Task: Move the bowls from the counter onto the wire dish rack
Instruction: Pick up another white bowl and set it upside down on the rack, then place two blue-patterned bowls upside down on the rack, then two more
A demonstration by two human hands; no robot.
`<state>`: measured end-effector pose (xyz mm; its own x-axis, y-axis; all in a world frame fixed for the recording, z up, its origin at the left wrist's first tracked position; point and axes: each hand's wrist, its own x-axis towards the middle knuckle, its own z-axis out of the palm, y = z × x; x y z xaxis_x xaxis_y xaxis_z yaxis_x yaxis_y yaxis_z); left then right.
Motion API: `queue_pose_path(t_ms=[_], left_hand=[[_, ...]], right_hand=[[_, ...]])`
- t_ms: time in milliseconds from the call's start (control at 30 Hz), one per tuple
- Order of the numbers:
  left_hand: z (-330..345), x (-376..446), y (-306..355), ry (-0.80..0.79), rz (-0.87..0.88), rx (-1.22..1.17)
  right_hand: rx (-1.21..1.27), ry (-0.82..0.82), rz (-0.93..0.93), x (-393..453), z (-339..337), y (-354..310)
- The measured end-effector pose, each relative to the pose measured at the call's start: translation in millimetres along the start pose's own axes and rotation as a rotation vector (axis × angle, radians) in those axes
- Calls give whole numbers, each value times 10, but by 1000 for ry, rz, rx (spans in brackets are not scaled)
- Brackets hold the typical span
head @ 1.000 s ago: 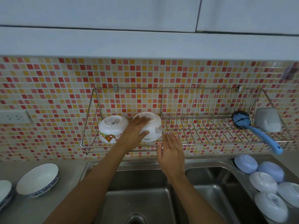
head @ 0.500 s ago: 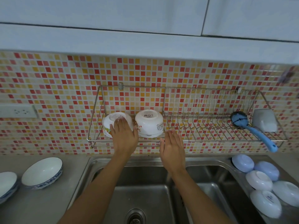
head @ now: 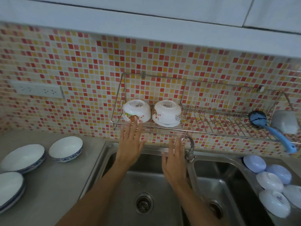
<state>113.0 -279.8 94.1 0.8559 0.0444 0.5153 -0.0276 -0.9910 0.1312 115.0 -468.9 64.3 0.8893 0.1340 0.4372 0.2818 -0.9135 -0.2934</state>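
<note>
Left hand (head: 132, 144) off second racked bowl (head: 136, 112) | both hands flat, empty — right hand (head: 175, 158) too | counter bowl (head: 66, 148) at lower left next.

1 head-worn wide-angle camera looks forward and down from close above the double stainless steel sink (head: 147, 180), facing the red, orange and yellow mosaic tile wall (head: 91, 66). Straight lines bow toward the edges. The chrome wire dish rack (head: 216, 124) sits just beyond the fingertips (head: 132, 124) of the left hand (head: 130, 144). No 2nd view exists.
</note>
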Motion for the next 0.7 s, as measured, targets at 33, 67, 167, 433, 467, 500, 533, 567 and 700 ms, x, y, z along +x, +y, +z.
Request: queue_pose_path(t_ms=[33, 67, 167, 433, 467, 500, 533, 567, 700], left_hand=[[18, -155, -72, -19, -20, -3], [38, -329, -166, -52, -56, -5], [117, -926, -626, -161, -196, 10], [-549, -2105, -2338, -207, -565, 124], [-633, -2213, -2544, -201, -617, 134], [-718, -2316, -2742, -204, -670, 138], [-792, -2411, -2929, -212, -719, 134], [-857, -2498, -3096, -225, -765, 122], [-982, -2780, -3571, -241, -900, 101]], right_hand=[[0, -46, -19, -86, 115, -80], [-7, -97, -36, -174, 254, -164], [-26, -292, -84, -451, 657, -513], [66, -583, -396, -1088, 1370, -2088], [86, -618, -419, -1139, 1406, -2316], [100, -662, -437, -1182, 1415, -2553], [113, -690, -450, -1217, 1409, -2781], [127, -725, -462, -1242, 1417, -2988], [264, -791, -408, -1288, 1535, -3656]])
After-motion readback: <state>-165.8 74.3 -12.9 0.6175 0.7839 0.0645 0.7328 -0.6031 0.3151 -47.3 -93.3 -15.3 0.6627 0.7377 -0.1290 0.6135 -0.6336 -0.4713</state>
